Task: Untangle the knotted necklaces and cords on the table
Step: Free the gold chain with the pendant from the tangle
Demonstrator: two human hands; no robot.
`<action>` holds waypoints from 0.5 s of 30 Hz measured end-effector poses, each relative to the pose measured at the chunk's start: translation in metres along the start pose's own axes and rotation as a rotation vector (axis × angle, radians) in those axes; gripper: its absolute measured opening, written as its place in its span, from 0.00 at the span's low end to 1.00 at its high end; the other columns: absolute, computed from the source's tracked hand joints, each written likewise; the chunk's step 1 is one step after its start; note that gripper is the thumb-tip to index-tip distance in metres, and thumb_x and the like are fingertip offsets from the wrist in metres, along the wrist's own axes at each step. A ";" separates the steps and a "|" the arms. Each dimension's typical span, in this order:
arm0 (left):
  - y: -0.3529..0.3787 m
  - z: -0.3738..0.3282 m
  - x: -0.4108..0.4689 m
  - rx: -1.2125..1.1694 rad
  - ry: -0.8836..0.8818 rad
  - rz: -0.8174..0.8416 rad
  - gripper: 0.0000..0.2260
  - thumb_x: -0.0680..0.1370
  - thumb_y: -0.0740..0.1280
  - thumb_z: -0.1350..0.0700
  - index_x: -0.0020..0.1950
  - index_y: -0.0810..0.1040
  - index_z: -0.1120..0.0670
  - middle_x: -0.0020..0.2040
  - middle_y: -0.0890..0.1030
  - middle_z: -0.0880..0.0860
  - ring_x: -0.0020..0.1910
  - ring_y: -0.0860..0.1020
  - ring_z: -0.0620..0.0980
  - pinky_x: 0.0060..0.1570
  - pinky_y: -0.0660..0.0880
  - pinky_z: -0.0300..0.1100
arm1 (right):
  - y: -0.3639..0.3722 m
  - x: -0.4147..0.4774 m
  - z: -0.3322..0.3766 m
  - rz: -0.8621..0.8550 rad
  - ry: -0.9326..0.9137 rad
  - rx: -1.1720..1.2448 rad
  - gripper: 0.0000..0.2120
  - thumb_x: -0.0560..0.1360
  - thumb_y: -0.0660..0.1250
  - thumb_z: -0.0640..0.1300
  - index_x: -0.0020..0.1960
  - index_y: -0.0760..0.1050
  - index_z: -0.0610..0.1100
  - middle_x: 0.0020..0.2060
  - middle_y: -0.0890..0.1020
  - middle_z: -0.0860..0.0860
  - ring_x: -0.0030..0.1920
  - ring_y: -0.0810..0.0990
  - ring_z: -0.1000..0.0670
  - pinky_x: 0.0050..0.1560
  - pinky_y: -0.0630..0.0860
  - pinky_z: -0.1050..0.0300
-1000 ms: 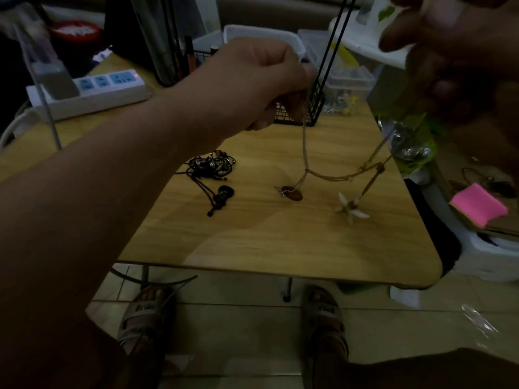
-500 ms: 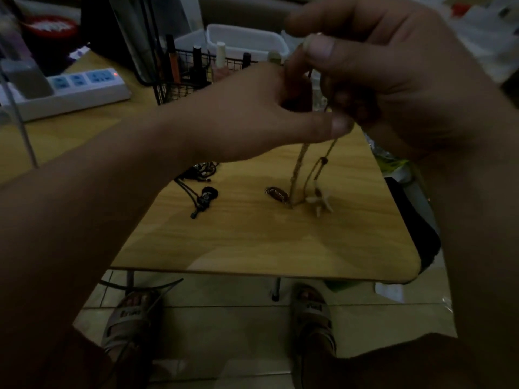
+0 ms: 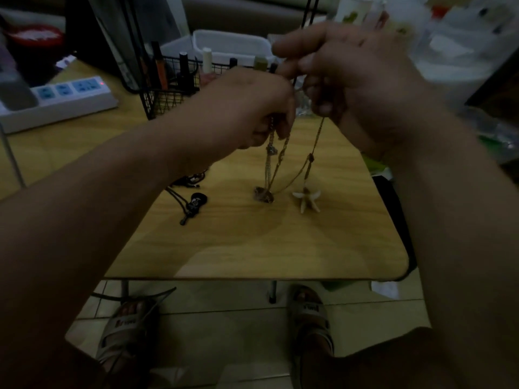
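Observation:
Both hands are raised above the wooden table (image 3: 252, 242). My left hand (image 3: 247, 110) pinches tan braided cords (image 3: 269, 161) that hang down to a dark oval pendant (image 3: 264, 194) touching the tabletop. My right hand (image 3: 356, 80) grips another strand of the same tan cord (image 3: 314, 147), which drops through a small dark bead to a white starfish pendant (image 3: 306, 198) on the table. The strands cross low down near the oval pendant. A black cord necklace with a guitar pendant (image 3: 195, 204) lies bunched to the left, partly hidden by my left forearm.
A black wire basket (image 3: 168, 94) with bottles and pens stands at the back of the table. A white power strip (image 3: 61, 99) lies at the far left. White plastic boxes (image 3: 230, 46) sit behind. My sandalled feet (image 3: 309, 315) rest below the table's front edge.
My right hand came in from the upper right and now holds a strand close beside my left hand. The stretched cord has gone slack into hanging loops, and the starfish pendant sits nearer the oval pendant.

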State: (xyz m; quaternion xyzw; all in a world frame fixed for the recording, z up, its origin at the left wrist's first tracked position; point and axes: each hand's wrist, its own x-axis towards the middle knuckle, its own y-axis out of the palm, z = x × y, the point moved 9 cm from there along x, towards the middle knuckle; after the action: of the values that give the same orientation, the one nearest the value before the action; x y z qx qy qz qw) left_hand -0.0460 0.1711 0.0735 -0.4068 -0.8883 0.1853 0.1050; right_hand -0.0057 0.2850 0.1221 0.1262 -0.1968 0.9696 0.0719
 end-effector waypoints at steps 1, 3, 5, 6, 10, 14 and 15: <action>-0.001 0.006 0.003 -0.076 -0.046 -0.016 0.19 0.80 0.61 0.59 0.31 0.81 0.52 0.26 0.71 0.48 0.26 0.67 0.46 0.24 0.66 0.38 | 0.000 0.001 -0.003 -0.009 0.015 -0.006 0.14 0.81 0.60 0.36 0.60 0.81 0.45 0.45 0.84 0.54 0.41 0.74 0.50 0.37 0.70 0.59; -0.003 0.004 0.008 -0.205 -0.016 -0.025 0.14 0.77 0.61 0.55 0.34 0.81 0.52 0.32 0.70 0.54 0.28 0.67 0.47 0.25 0.64 0.38 | 0.003 0.001 -0.009 -0.005 0.041 -0.027 0.15 0.80 0.60 0.36 0.59 0.82 0.47 0.46 0.83 0.55 0.44 0.77 0.53 0.40 0.72 0.58; -0.004 0.002 0.005 -0.310 0.049 0.005 0.09 0.75 0.61 0.53 0.40 0.78 0.54 0.35 0.70 0.54 0.31 0.66 0.47 0.29 0.63 0.40 | 0.003 0.000 -0.015 -0.001 0.070 -0.040 0.16 0.80 0.60 0.35 0.60 0.81 0.48 0.48 0.84 0.57 0.45 0.78 0.57 0.43 0.73 0.58; -0.006 0.003 0.001 -0.344 0.067 0.013 0.09 0.76 0.60 0.54 0.41 0.77 0.54 0.34 0.71 0.51 0.32 0.67 0.47 0.31 0.64 0.41 | 0.002 -0.002 -0.017 -0.005 0.084 -0.039 0.16 0.79 0.60 0.35 0.60 0.81 0.47 0.49 0.84 0.56 0.44 0.78 0.59 0.43 0.73 0.58; -0.002 -0.003 0.002 -0.414 0.097 0.054 0.10 0.79 0.54 0.57 0.40 0.72 0.53 0.38 0.70 0.51 0.38 0.67 0.49 0.39 0.65 0.45 | -0.002 -0.008 -0.023 -0.020 0.091 -0.037 0.15 0.76 0.64 0.33 0.57 0.79 0.48 0.55 0.82 0.50 0.44 0.77 0.58 0.42 0.73 0.60; 0.000 -0.005 0.003 -0.543 0.089 0.082 0.13 0.79 0.52 0.56 0.37 0.70 0.53 0.37 0.69 0.52 0.39 0.67 0.50 0.40 0.66 0.45 | -0.003 -0.016 -0.016 0.001 0.002 -0.142 0.15 0.74 0.66 0.28 0.48 0.71 0.48 0.58 0.77 0.35 0.51 0.79 0.41 0.47 0.77 0.56; 0.000 -0.004 0.004 -0.573 0.082 0.078 0.14 0.79 0.52 0.56 0.36 0.69 0.53 0.37 0.68 0.52 0.39 0.67 0.50 0.41 0.65 0.46 | -0.003 -0.019 -0.014 0.003 -0.009 -0.175 0.15 0.74 0.65 0.27 0.46 0.71 0.47 0.57 0.77 0.34 0.56 0.77 0.39 0.48 0.77 0.57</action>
State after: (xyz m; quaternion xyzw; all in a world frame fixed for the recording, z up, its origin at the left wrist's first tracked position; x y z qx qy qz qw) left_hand -0.0471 0.1752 0.0768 -0.4608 -0.8832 -0.0860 0.0145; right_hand 0.0097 0.2917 0.1056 0.1235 -0.2812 0.9483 0.0803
